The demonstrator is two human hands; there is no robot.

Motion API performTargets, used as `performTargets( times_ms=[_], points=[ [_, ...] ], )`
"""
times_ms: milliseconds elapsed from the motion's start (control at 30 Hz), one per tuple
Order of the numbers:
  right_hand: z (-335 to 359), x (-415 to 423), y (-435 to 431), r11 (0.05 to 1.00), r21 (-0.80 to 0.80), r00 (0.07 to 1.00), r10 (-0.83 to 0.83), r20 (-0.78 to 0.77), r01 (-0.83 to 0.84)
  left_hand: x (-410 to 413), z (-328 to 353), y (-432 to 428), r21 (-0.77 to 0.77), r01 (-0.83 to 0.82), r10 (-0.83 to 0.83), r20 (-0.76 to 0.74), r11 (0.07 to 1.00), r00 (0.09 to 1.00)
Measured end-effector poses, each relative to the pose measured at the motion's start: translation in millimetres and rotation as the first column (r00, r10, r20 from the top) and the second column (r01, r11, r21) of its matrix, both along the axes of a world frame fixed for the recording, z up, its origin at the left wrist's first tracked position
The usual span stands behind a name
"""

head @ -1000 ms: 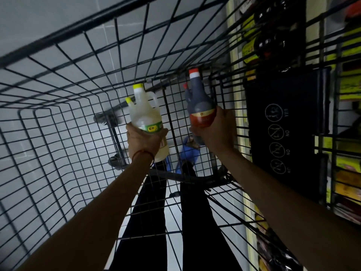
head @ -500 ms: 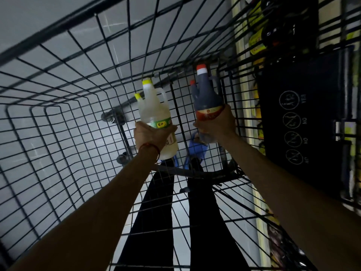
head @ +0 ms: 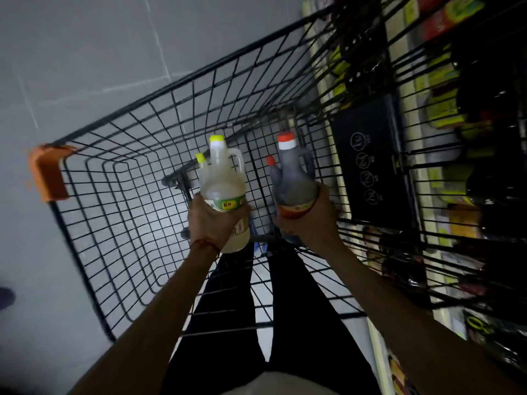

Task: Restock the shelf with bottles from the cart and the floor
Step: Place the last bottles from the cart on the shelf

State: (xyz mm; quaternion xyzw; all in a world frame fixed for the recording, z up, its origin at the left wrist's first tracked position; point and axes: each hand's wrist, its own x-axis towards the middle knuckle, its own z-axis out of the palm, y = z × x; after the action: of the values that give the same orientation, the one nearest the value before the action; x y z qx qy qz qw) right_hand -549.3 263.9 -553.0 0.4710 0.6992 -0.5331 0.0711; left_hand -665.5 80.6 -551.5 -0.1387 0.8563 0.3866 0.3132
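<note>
Grey tiled floor point(head: 85, 52) under you, dim light; black wire cart point(head: 176, 83) straight ahead, orange corner guard point(head: 47, 172) on its left rim; stocked shelf point(head: 445, 89) runs along your right, just beside the cart; dark bottles and yellow tags on it, blurred. Your left hand point(head: 212, 223) grips a clear bottle point(head: 222, 183) round its lower body, fingers wrapped just under the green label; pale liquid, yellow cap, side handle, a second smaller yellow cap beside the neck. Your right hand point(head: 308, 220) grips a dark bottle point(head: 291, 181) low on its body, fingers curled round the red-orange label; red cap with white collar, a smaller red cap beside it. Both bottles upright, side by side but apart, held up inside the cart basket near your end. Black placard point(head: 368, 166) with round white icons sits on the cart's right side, between the dark bottle and the shelf. Red cord point(head: 204, 243) on your left wrist; your legs in black trousers point(head: 228, 295) show through the basket wires.
</note>
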Motion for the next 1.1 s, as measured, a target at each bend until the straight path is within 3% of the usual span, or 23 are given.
performTargets(
  times_ms=[233, 433, 667, 867, 1100],
  points=[
    [83, 20, -8, 0.994, 0.054, 0.975, -0.086, -0.206, 0.099, 11, 86, 10, 0.099, 0.079, -0.064, -0.144, 0.992, 0.988],
    [142, 58, 0, 0.987, 0.018, 0.909, -0.138, -0.394, 0.157, 47, 150, 25, 0.276, 0.027, 0.039, -0.23, 0.961, 0.972],
    [200, 125, -1, 0.963, 0.072, 0.856, -0.194, -0.48, 0.258, 100, 215, 47, 0.228, 0.294, -0.174, -0.433, 0.928, 0.884],
    [237, 180, -19, 0.904, 0.164, 0.818, -0.264, -0.511, 0.394, 132, 242, 62, 0.335, 0.516, -0.328, -0.481, 0.788, 0.813],
    [272, 228, -77, 0.73, 0.238, 0.72, -0.462, -0.519, 0.64, 155, 258, 62, 0.417, 0.715, -0.498, -0.52, 0.561, 0.694]
  ],
)
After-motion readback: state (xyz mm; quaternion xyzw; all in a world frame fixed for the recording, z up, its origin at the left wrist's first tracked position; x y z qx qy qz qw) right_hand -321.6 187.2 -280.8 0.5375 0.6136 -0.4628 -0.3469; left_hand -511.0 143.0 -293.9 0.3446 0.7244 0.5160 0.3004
